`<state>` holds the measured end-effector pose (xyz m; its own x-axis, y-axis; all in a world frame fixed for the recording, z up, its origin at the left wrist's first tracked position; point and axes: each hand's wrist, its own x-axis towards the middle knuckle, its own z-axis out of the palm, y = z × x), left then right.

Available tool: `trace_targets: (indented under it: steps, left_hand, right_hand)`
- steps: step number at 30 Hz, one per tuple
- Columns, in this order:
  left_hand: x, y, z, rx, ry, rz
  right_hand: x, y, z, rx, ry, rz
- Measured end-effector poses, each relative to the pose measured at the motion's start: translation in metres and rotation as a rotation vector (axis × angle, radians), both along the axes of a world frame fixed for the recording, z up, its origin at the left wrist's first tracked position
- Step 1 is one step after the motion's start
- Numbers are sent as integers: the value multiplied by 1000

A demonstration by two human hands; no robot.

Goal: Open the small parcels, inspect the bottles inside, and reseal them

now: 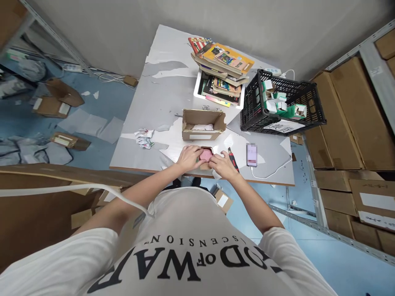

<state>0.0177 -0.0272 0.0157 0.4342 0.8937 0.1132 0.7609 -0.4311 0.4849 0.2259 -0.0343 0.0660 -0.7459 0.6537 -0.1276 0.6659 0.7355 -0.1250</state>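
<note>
At the table's front edge, a small cardboard box [204, 166] sits between my hands with its flap folded toward me. A rounded pink object [205, 155] shows inside it; its kind is unclear. My left hand [189, 158] grips the box's left side, thumb close to the pink object. From the right, my right hand [223, 165] is closed on the other side, fingertips near the pink object. Just beyond my right hand lies a red and black utility knife [233, 159]. Behind the small box stands an open cardboard box [203, 134] with white paper inside.
A white bin [197, 102] heaped with books [226, 59] stands at the back. Beside it is a black crate [284, 121] of small boxes. A phone [252, 154] on a white cable lies right; crumpled paper [144, 138] lies left. Shelving with cartons [352, 115] flanks the right.
</note>
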Motion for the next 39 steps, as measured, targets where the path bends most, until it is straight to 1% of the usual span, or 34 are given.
trace_targets:
  steps: [2,5,6,10,11,12,15,18,23,25,28,31,34,39]
  left_hand:
    - [1,-5,0,-44,-26,0]
    - [3,-7,-5,-81,-108,-22]
    - [4,-7,-7,-80,-144,-22]
    - [8,-5,-17,-55,-242,13]
    - [9,-5,-19,-50,-250,27]
    - [10,-5,-20,-47,-255,39]
    - [11,-7,-22,-41,-257,62]
    - [12,-10,-22,-33,-250,67]
    - [13,-12,-22,-25,-219,2]
    - [12,-11,-21,-28,-205,8]
    - [11,-8,-19,-34,-196,43]
    - [9,-5,-17,-41,-178,65]
    - [8,-3,-15,-53,-127,68]
    - [8,0,-11,-47,-58,58]
  right_hand:
    - [-2,1,3,-58,-24,12]
    - [-15,6,8,-145,-67,-84]
    - [-22,7,9,-160,-94,-143]
    - [-54,13,16,-150,-261,-476]
    - [-59,15,17,-153,-292,-525]
    - [-63,16,18,-166,-310,-542]
    - [-66,19,19,-218,-312,-526]
    - [-61,21,17,-234,-282,-538]
    - [-62,30,11,-308,-302,-627]
    - [-66,33,11,-310,-316,-638]
    - [-71,33,13,-266,-288,-596]
    - [-68,26,21,-178,-238,-554]
    - [-59,17,34,-122,-192,-522]
    - [-35,6,68,-45,-92,-522]
